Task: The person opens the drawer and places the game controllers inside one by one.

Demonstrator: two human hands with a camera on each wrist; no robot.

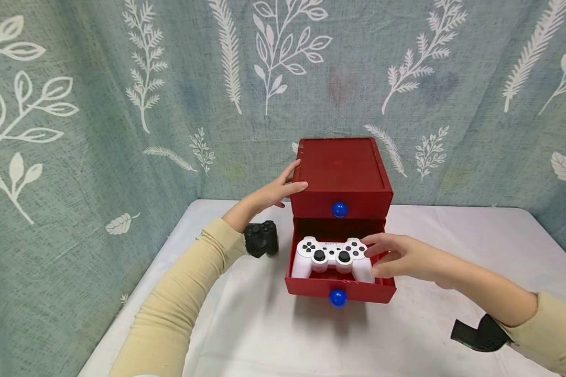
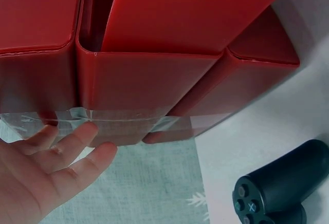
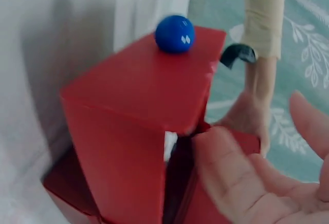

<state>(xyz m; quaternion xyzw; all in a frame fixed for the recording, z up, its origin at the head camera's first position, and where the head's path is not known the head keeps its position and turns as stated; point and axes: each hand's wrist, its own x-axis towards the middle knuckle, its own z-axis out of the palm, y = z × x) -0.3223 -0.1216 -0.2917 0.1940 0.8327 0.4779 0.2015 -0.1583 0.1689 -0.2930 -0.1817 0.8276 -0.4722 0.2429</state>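
Leaf-printed cloth [image 1: 188, 68]; white controller [image 1: 332, 250] in glossy drawer [image 1: 311, 287]; left hand [image 1: 273, 193] beside boxy cabinet [image 1: 339, 175]; right hand [image 1: 403, 256] near controller; both loose-fingered

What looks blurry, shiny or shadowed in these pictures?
Head view: a soft shadow lies below the open drawer; left wrist view: a clear, tape-like strip shows glints; right wrist view: the right grip looks blurred, the blue knob carries white highlights.

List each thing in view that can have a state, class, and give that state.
Top drawer: closed.
Drawer beneath: pulled open, occupied.
White controller: face up inside the open drawer.
Black controller: outside the drawers, partly hidden.
Left hand: fingers spread beside the top drawer's casing, contact unclear.
Right hand: fingers loosely bent near the white controller, contact unclear.
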